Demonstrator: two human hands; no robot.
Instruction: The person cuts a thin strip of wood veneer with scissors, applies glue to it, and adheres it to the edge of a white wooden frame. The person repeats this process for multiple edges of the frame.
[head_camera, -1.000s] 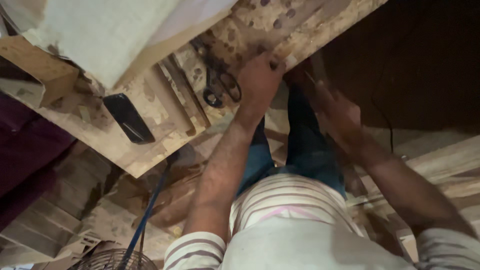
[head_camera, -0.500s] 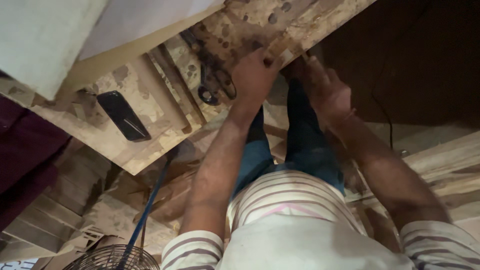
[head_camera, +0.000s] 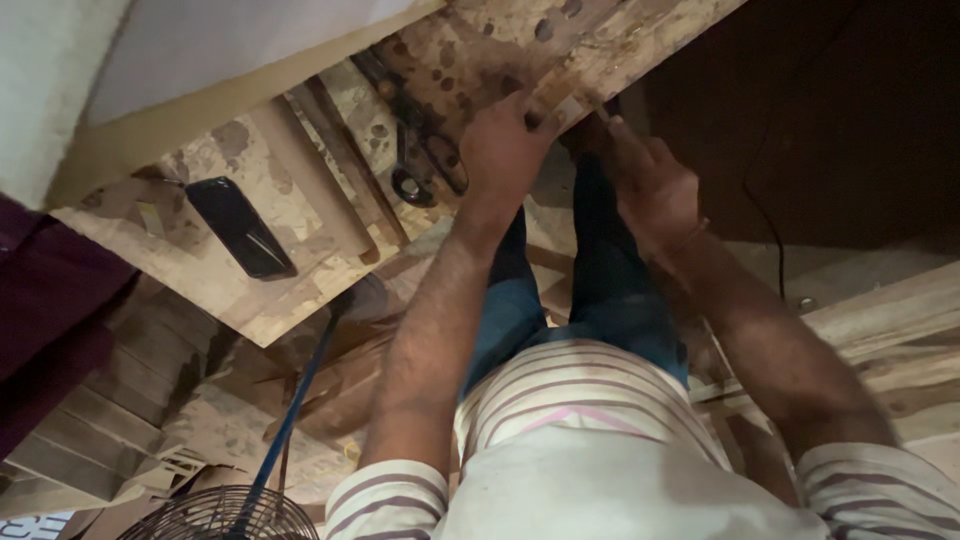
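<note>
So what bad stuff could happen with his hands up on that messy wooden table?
The left hand presses on the edge of the stained wooden table, right beside the dark scissors; a slip might mean a nick, or might knock them off. The black phone lies loose near the table's lower edge, so a bump could possibly send it off. The right hand works by the rough board edge, so splinters seem possible.

Left hand (head_camera: 505, 150) nearer bench edge (head_camera: 600, 75); right hand (head_camera: 650, 185) lower (slightly)

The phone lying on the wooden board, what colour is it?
Black, flat and glossy; the phone shows best in the head view, left of the scissors.
</note>
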